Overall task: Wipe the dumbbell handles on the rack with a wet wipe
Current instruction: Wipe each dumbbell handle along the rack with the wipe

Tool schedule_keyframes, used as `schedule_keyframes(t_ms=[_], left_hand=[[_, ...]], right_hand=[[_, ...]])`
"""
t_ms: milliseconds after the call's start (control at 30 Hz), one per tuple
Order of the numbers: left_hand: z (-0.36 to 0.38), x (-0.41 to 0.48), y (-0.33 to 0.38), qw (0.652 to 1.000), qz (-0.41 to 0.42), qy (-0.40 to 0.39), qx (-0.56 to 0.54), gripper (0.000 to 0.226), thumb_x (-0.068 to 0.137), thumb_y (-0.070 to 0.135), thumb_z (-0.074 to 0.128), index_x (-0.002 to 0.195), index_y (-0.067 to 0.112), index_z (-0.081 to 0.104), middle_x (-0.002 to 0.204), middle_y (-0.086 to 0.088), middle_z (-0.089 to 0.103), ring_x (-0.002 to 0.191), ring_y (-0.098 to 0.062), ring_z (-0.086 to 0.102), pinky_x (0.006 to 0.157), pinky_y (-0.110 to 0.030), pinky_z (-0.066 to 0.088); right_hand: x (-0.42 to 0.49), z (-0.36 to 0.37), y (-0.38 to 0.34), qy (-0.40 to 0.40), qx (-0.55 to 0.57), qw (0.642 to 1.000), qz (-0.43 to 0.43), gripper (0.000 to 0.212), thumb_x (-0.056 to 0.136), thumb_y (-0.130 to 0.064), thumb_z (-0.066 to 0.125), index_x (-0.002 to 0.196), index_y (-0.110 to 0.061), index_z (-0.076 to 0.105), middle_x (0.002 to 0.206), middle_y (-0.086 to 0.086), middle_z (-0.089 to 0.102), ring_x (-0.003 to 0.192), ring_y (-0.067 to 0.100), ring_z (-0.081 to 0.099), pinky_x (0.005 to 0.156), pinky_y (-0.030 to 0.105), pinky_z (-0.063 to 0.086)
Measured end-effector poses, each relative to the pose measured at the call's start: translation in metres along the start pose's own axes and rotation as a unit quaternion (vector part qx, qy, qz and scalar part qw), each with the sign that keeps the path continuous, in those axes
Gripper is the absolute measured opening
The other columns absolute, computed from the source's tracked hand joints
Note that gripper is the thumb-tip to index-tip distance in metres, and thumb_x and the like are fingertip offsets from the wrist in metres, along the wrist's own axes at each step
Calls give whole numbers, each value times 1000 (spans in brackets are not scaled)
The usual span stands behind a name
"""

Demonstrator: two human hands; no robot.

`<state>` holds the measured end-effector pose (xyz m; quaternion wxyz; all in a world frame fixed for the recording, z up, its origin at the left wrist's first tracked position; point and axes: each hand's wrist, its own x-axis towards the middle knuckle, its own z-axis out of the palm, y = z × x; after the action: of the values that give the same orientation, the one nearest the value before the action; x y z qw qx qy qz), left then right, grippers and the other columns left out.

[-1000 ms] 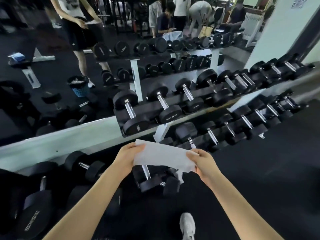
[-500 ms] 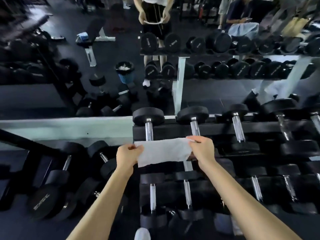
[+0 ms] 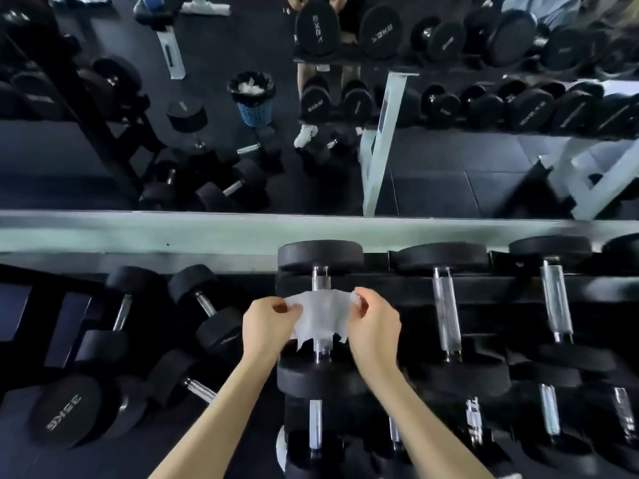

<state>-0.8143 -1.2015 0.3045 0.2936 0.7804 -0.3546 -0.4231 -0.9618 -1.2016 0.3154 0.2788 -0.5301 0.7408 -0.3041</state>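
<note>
A white wet wipe (image 3: pixel 320 318) is draped over the chrome handle (image 3: pixel 320 279) of the leftmost black dumbbell on the top tier of the rack (image 3: pixel 484 288). My left hand (image 3: pixel 268 326) pinches the wipe's left edge and my right hand (image 3: pixel 375 328) pinches its right edge, one on each side of the handle. Most of that handle is hidden under the wipe. More dumbbells with chrome handles (image 3: pixel 446 312) lie to the right, and a lower tier (image 3: pixel 315 426) sits below my arms.
A wall mirror (image 3: pixel 432 167) behind the rack reflects the gym floor, another rack and a blue bin (image 3: pixel 254 98). Loose heavy dumbbells (image 3: pixel 214 305) lie on the floor left of the rack, one marked 35KG (image 3: pixel 65 413). A pale ledge (image 3: pixel 138 233) runs under the mirror.
The view has tilted down and closer over the rack. My hands have lowered the stretched wipe onto the leftmost top-tier handle and drawn closer together around it.
</note>
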Motion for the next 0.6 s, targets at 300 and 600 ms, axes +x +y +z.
schedule_keyframes(t_ms=[300, 600], left_hand=[[3, -7, -8, 993, -40, 112, 13, 26, 84, 30, 66, 104, 13, 61, 97, 2, 63, 85, -12, 58, 75, -26, 44], [38, -15, 7, 999, -2, 35, -20, 23, 91, 24, 60, 110, 18, 70, 79, 4, 69, 63, -3, 55, 54, -5, 39]], right_hand=[[-9, 13, 15, -208, -30, 966, -153, 29, 92, -5, 48, 114, -9, 66, 92, 5, 67, 83, 17, 59, 69, 8, 39], [-5, 28, 13, -109, 98, 989, 21, 23, 93, -17, 57, 111, -9, 69, 86, -2, 67, 74, 3, 57, 66, 8, 41]])
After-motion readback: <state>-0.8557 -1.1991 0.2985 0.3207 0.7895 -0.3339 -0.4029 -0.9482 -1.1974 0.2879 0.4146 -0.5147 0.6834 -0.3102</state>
